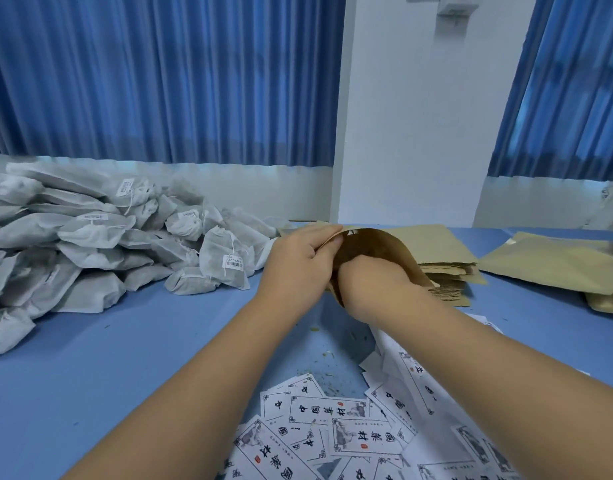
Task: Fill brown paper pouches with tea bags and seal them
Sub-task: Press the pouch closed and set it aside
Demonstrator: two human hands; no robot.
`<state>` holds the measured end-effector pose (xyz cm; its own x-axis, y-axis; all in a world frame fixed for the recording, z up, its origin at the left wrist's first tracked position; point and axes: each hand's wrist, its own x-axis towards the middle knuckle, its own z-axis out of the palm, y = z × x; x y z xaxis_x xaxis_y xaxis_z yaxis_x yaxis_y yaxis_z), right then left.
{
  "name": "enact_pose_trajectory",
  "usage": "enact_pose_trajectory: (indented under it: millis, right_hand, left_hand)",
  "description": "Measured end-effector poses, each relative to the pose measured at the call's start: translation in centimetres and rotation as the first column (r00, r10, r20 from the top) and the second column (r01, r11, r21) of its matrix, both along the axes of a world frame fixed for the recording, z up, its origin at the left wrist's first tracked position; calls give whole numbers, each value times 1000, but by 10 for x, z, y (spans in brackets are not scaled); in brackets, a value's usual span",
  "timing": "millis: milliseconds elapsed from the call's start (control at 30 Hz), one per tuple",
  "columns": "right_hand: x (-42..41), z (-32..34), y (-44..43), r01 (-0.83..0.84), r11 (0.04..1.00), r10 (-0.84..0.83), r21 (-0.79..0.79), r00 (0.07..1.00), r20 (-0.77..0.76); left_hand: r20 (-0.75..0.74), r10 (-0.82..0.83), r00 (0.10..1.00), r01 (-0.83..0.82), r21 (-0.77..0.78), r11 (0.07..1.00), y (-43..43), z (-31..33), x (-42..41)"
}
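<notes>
As left hand (298, 265) grips, pouch (377, 244) opens toward camera.

blocked left: tea bag pile (90, 244) | free: bare table (125, 341) | near: labels (350, 431)

Pretty sure this is looking like a small hand-packing workroom. A big heap of tagged tea bags (90, 244) is piling up on a blue table (90, 358), flat brown paper pouches (443, 247) are sitting in a stack, printed labels (360, 438) are lying around loose, and blue curtains (159, 81) are hanging behind it all.
</notes>
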<state>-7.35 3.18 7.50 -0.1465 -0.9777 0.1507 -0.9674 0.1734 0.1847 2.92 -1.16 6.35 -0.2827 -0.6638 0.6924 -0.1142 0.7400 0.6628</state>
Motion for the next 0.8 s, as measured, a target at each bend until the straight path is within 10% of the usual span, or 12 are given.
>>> enact_pose_trajectory:
  millis: [533,800]
  right_hand:
    - [-33,14,69,-201,700,237,-685,971,-43]
    - [-62,-12,68,-338,823,383,-457,924,6]
  left_hand:
    - [80,77,994,-76,-24,997,0,2,4]
    - [81,99,992,-97,-24,995,-4,0,6]
